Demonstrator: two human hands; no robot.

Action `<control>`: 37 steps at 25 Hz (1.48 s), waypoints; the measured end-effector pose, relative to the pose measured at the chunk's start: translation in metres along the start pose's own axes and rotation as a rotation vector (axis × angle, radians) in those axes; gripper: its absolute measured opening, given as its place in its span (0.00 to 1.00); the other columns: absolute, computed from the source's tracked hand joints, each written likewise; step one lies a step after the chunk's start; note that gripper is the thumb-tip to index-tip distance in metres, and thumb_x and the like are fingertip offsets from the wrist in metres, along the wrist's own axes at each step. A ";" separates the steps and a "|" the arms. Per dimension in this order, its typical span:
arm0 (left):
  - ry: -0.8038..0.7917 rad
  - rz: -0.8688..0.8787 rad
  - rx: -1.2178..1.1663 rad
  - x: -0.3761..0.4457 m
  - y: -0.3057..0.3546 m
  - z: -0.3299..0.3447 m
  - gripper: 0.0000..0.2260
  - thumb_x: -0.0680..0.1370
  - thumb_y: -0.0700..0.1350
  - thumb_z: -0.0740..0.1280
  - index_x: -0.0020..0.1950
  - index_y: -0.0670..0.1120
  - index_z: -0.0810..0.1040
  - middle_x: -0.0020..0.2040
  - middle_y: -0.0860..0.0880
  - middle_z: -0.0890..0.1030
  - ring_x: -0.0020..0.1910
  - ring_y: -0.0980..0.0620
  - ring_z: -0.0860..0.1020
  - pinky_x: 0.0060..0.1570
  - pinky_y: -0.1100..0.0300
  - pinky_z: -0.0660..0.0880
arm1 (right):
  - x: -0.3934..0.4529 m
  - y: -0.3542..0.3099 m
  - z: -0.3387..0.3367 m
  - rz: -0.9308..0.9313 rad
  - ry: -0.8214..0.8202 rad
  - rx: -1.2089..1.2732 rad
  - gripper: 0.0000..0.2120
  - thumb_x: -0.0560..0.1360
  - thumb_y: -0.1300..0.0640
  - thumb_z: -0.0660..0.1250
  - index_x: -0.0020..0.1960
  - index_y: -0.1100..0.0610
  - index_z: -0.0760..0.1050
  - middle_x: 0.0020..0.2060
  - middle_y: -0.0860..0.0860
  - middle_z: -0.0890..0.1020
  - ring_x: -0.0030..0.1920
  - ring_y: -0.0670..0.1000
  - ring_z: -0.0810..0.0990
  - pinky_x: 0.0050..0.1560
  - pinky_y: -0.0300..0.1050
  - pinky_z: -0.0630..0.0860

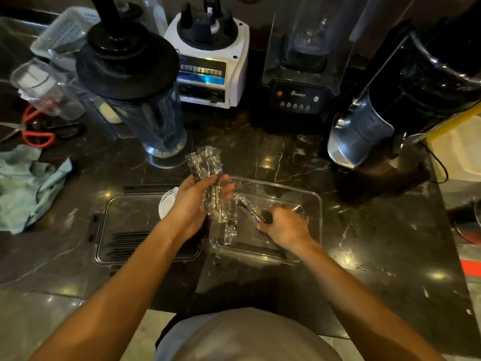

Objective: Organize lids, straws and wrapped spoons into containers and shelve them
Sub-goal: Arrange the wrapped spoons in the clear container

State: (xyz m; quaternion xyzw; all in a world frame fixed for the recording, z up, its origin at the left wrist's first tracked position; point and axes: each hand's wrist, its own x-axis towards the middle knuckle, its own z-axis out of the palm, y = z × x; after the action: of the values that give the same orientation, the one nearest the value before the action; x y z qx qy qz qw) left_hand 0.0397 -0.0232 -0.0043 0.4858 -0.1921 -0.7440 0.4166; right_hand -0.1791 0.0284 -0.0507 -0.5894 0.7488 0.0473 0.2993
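My left hand (194, 201) grips a bundle of black spoons in clear wrappers (205, 165), held upright over the left rim of a clear rectangular container (316, 204) on the dark marble counter. My right hand (282, 224) is inside that container, closed on one wrapped spoon (247, 208) that lies slanted near the bottom. A second clear container (104, 217) sits just to the left, with black straws (125, 246) lying in its near part. White lids (166, 204) stand at its right edge, partly hidden by my left hand.
A blender jug with a black lid (130, 74) stands behind the containers, then a white blender base (210, 56), a black enclosed blender (299, 74) and a grinder (390, 113). Scissors (39, 134) and a pale cloth (26, 183) lie at the left.
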 end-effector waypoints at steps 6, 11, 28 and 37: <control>0.103 0.037 -0.030 -0.012 0.006 -0.042 0.16 0.84 0.39 0.64 0.71 0.36 0.74 0.57 0.40 0.85 0.52 0.44 0.86 0.56 0.48 0.83 | 0.012 -0.007 0.017 0.013 -0.063 -0.062 0.03 0.78 0.55 0.71 0.48 0.55 0.81 0.42 0.50 0.84 0.45 0.52 0.84 0.51 0.54 0.82; 0.127 0.028 -0.034 -0.024 0.000 -0.055 0.18 0.84 0.40 0.65 0.73 0.37 0.73 0.59 0.39 0.84 0.50 0.46 0.87 0.50 0.52 0.84 | 0.003 -0.022 0.012 -0.013 -0.206 0.444 0.02 0.81 0.60 0.69 0.52 0.54 0.76 0.42 0.51 0.81 0.37 0.48 0.79 0.34 0.43 0.78; 0.129 0.022 -0.011 -0.045 -0.010 -0.081 0.11 0.83 0.38 0.65 0.66 0.39 0.78 0.59 0.37 0.85 0.53 0.44 0.86 0.61 0.44 0.81 | 0.019 -0.048 0.004 -0.657 -0.075 -0.722 0.32 0.80 0.65 0.66 0.79 0.45 0.62 0.66 0.58 0.75 0.57 0.55 0.82 0.61 0.51 0.76; -0.016 -0.016 0.065 -0.025 -0.019 -0.035 0.09 0.83 0.38 0.66 0.63 0.39 0.77 0.52 0.41 0.86 0.50 0.45 0.86 0.54 0.50 0.83 | -0.007 -0.012 -0.015 -0.097 -0.047 0.329 0.03 0.81 0.56 0.69 0.52 0.51 0.76 0.44 0.51 0.83 0.41 0.50 0.81 0.40 0.46 0.77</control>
State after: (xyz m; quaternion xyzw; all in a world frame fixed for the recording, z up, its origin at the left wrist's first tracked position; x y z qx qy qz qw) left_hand 0.0669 0.0121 -0.0191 0.4947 -0.2156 -0.7446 0.3929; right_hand -0.1732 0.0246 -0.0314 -0.5667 0.7099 -0.0769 0.4112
